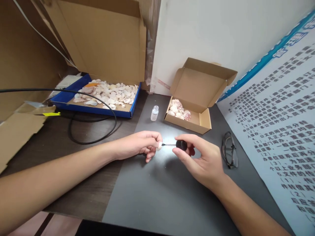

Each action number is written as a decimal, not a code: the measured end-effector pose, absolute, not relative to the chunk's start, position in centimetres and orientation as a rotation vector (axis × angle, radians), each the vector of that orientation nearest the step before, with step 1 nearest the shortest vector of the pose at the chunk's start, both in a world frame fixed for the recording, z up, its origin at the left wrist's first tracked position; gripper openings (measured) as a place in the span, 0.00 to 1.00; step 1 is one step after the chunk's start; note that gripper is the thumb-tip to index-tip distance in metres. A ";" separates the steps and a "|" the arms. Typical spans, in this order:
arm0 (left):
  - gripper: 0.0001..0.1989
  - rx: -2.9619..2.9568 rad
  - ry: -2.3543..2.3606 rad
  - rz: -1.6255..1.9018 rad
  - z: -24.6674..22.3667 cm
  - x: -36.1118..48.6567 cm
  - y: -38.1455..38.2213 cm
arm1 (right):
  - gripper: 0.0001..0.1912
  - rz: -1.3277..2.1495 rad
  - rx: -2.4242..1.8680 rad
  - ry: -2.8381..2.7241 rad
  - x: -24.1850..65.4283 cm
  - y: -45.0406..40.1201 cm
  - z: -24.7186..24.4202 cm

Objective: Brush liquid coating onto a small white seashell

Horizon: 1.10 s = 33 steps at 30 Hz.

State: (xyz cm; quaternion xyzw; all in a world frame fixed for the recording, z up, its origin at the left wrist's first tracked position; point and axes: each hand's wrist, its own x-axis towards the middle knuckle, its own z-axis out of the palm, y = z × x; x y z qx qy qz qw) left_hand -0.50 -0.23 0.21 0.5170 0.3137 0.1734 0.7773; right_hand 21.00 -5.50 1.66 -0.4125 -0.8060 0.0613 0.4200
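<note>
Dark grey and brown, the bench (147,203) spreads beneath my forearms. At 10 o'clock sits a blue-sided cardboard box (126,114) of pale shells; at 1 o'clock, a smaller brown cardboard box (183,126) with more. My right hand (205,160) is partly closed, thumb and fingertips gripping a black round cap (181,145). My left hand (137,144) pinches a small pale shell (159,147), its lower fingers loosely curled. Just off 12 o'clock from that shell stands a small clear glass bottle (154,114). From the cap a thin dark rod (169,145) points to 9 o'clock, nearly level across my view, its tip right at the shell.
</note>
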 end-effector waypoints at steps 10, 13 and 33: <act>0.03 1.113 0.686 0.375 0.3 -0.5 -0.2 | 0.05 0.170 -1.088 -1.978 20.9 -5.8 1.7; 0.03 1.101 0.677 0.377 0.3 -0.5 -0.3 | 0.05 0.202 -1.106 -1.963 20.9 -5.8 1.6; 0.05 0.613 0.692 0.729 0.8 2.2 0.7 | 0.20 0.691 -1.139 -1.528 18.4 0.7 0.4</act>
